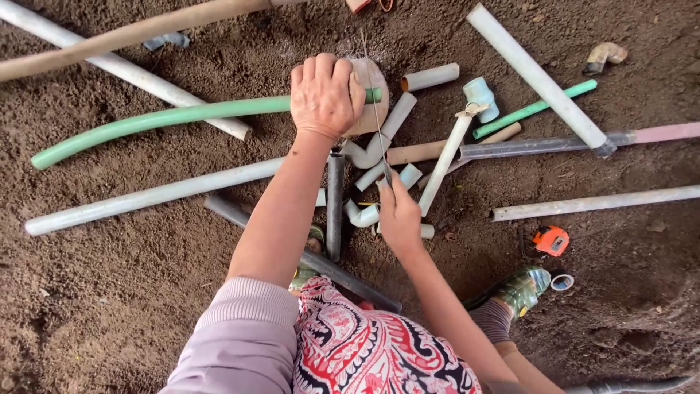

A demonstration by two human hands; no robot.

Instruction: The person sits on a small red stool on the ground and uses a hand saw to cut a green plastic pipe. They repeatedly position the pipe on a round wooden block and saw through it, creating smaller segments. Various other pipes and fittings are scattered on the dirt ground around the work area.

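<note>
Head view looks down at bare dirt ground (109, 292) strewn with pipe offcuts. The two hands are apart. Left hand (326, 95) is clamped over the green pipe (160, 118), pressing it down on a rounded brown block (372, 91); the pipe's end pokes out just right of the fingers. Right hand (397, 215) is closed on the handle end of a thin hacksaw blade (375, 109), which runs up from the hand and crosses the green pipe right beside the left hand's fingers.

Green pipe curves away left, lying over a white pipe (146, 197)'s neighbour and the dirt. Between the hands: a grey elbow fitting (361, 153), short white pipe stubs, a dark grey pipe (335, 204) upright in frame. Right side: long white pipe (536, 73), thin green rod (536, 108), pale blue fitting (481, 96), orange tape measure (550, 239) on the dirt, well apart from the hands. A wooden pole (131, 33) crosses top left. A patterned shoe (521, 288) shows lower right.
</note>
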